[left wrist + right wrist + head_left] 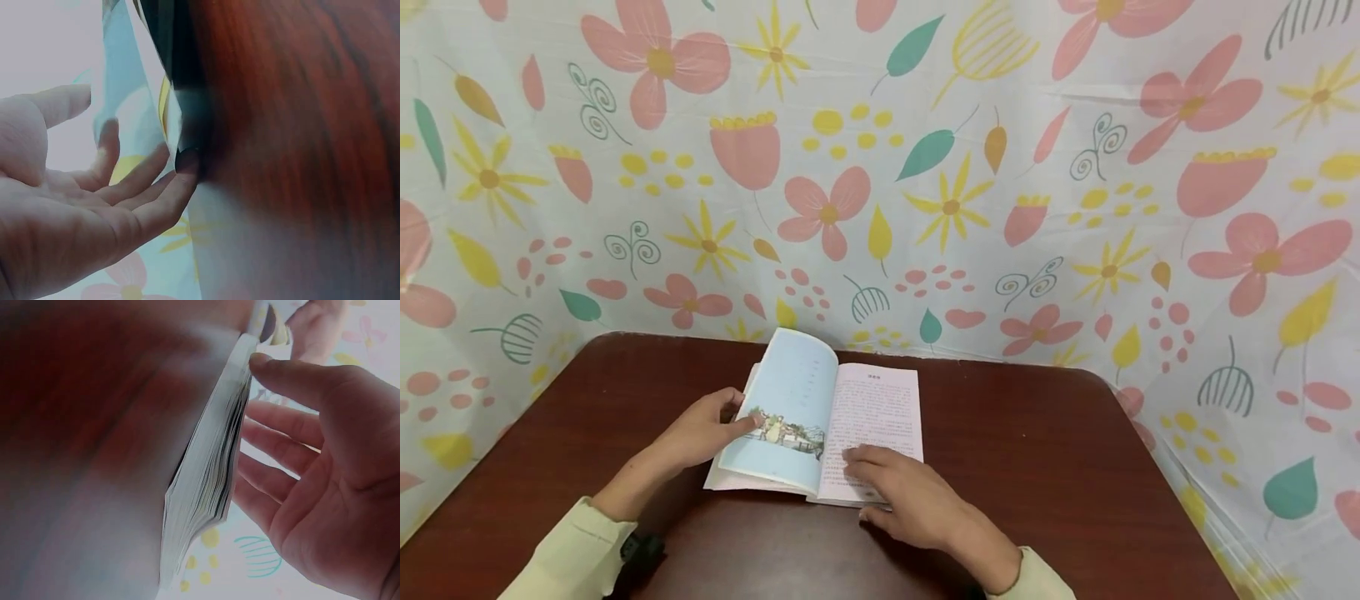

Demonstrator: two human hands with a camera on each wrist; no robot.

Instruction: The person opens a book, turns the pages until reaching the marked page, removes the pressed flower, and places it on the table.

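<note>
An open book (880, 417) lies on the table, with a pale blue illustrated page (790, 375) raised and curving on its left side. My left hand (703, 429) holds this page at its left edge, the thumb over the printed picture and the other fingers at the edge. In the left wrist view the left hand (94, 200) has its fingers against the book's edge. My right hand (917, 496) rests on the lower part of the pinkish text page. The right wrist view shows the right hand (331, 456) beside the thick stack of page edges (209, 469), fingers extended over the page.
The dark red-brown wooden table (1022, 467) extends around the book. Behind it and along both sides hangs a white curtain (880, 167) with pink, yellow and green flowers and leaves. A black strap or device (642, 550) is at the left wrist.
</note>
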